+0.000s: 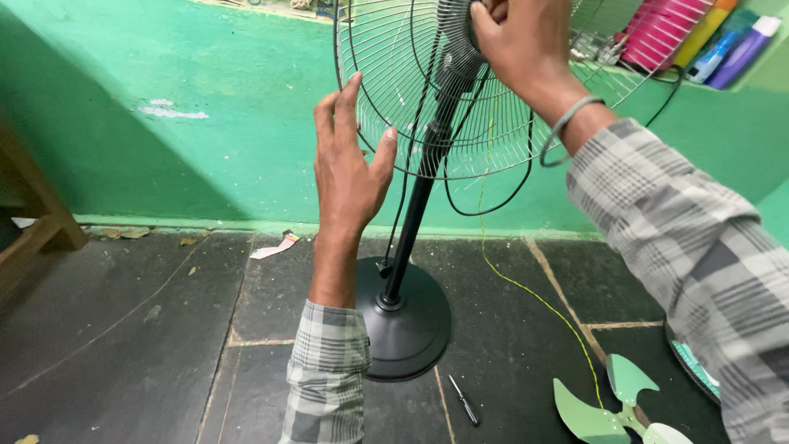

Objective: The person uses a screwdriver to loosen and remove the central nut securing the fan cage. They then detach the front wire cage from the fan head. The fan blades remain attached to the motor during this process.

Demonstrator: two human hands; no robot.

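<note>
A black pedestal fan stands on the dark tiled floor, with a round base and a thin pole. Its wire rear grille faces me, with no blades on it. My left hand is raised with fingers spread, its fingertips against the grille's lower left rim. My right hand is closed around the fan's motor housing at the grille's centre. A metal bangle hangs on that wrist. Both sleeves are grey plaid.
A pale green fan blade set lies on the floor at lower right. A small screwdriver lies beside the base. A yellow cord trails across the tiles. Green wall behind; a wooden furniture leg at left; coloured bottles on a ledge.
</note>
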